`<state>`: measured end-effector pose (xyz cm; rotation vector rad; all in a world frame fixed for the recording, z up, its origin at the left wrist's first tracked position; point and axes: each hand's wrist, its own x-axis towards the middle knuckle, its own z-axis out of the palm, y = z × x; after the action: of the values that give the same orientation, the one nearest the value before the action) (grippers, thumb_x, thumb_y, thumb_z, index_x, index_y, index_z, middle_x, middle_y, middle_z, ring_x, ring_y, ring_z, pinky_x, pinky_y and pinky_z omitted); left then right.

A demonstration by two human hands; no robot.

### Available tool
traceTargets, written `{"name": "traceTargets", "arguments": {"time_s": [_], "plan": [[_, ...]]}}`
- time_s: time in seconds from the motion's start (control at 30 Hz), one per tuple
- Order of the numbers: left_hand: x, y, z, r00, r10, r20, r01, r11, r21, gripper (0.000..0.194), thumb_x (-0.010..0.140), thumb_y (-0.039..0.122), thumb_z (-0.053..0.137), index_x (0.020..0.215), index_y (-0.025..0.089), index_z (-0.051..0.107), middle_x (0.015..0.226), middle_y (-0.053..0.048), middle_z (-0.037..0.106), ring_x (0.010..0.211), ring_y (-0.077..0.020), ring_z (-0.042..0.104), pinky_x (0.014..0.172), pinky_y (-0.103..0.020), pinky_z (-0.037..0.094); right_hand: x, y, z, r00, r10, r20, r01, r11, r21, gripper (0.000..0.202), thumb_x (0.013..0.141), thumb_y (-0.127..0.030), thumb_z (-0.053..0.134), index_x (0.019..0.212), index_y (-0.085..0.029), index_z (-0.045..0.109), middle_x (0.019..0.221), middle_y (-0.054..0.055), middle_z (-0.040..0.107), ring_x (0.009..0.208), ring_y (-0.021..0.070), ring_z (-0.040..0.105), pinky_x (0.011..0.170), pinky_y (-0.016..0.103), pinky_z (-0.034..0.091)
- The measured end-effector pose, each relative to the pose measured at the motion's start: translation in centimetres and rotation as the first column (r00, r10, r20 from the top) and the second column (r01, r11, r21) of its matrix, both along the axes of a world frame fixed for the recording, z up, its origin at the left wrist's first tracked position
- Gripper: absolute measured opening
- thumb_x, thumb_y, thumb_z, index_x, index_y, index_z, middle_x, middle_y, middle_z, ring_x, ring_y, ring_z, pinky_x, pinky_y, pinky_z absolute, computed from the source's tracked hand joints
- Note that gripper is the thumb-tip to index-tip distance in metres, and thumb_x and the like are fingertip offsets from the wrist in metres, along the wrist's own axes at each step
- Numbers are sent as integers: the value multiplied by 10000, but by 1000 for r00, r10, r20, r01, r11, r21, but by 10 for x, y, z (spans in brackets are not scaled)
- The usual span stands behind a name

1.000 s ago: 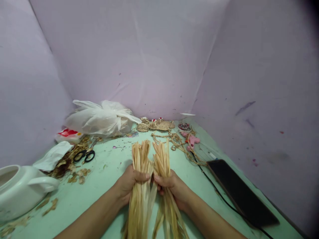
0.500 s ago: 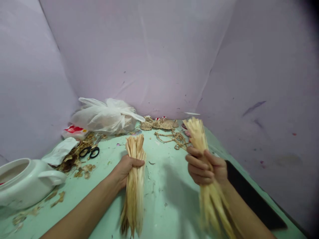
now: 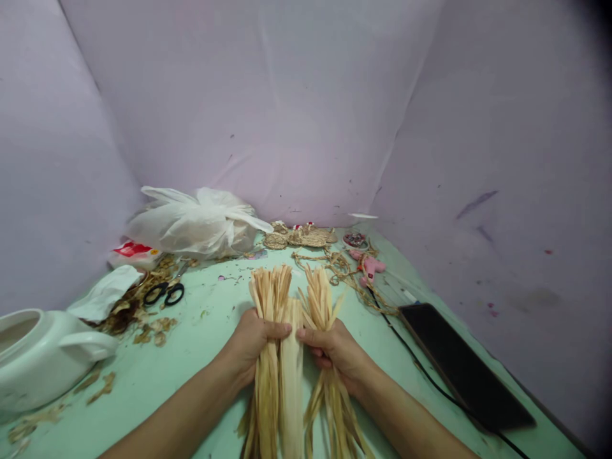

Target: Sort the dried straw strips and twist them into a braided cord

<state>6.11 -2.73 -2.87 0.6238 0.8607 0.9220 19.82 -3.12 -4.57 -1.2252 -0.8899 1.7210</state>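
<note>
My left hand (image 3: 261,344) is closed around a bundle of dried, straw-coloured leaf strips (image 3: 268,395), thumb laid across the front. A second bundle of dried strips (image 3: 319,299) is gripped in my right hand (image 3: 335,350). Both bundles stand upright side by side above the table, tops fanned out and lower ends hanging loose. Between them is a wider pale strip (image 3: 291,389), with both thumbs at its upper part. The fingers behind the left bundle are hidden.
Left on the green table (image 3: 205,331) are a white ceramic pot (image 3: 43,363), black-handled scissors (image 3: 164,294), leaf scraps and a white plastic bag (image 3: 201,223). Woven pieces (image 3: 310,237) lie at the back. A pink glue gun (image 3: 370,266), its cord and a black flat slab (image 3: 468,370) sit right.
My right hand has moved left and down with its bundle, beside the left one. A wide pale strip now shows between the bundles. The glue gun has come into full view.
</note>
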Motion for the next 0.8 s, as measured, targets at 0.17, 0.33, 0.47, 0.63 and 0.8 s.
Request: {"name": "traceTargets", "arguments": {"time_s": [0.17,0.33,0.47,0.63,0.8], "plan": [[-1,-1,-2,999,-41,-24,43,997,67,298,489,109,680,776,37,652,593,-119,646,626,-266,619,604,-376,490,-2,0,-1,999,-25,37,23,999,44,297,475,-296,698,562,-148,455,381,-84,344,349,28,261,331,180,116],[1,-3,0,992,18,-126,-5,995,98,295,468,82,650,762,57,650,569,-89,639,555,-242,606,563,-359,490,-5,-4,-3,991,-49,125,33,992,124,218,534,-262,643,546,-146,459,410,-65,391,355,40,300,341,191,170],[3,-4,-3,982,52,-183,-34,994,102,304,452,53,599,753,61,645,571,-78,638,541,-242,601,547,-361,488,-8,-6,-3,989,-66,131,47,988,144,139,536,-175,582,539,-159,444,414,-75,363,362,39,275,349,193,182],[3,-4,-7,982,56,-180,-37,994,105,323,435,42,566,749,62,637,576,-71,637,535,-221,590,505,-316,469,-9,-6,-2,994,-61,88,45,983,177,94,509,-102,521,510,-160,448,426,-70,351,386,43,269,361,193,197],[4,-3,-5,993,15,-114,-6,997,77,298,418,35,558,706,60,630,561,-72,632,520,-212,586,519,-316,472,-9,-6,-3,996,-47,79,33,985,167,66,496,-102,488,485,-159,458,399,-66,343,373,50,259,363,200,199]]}}
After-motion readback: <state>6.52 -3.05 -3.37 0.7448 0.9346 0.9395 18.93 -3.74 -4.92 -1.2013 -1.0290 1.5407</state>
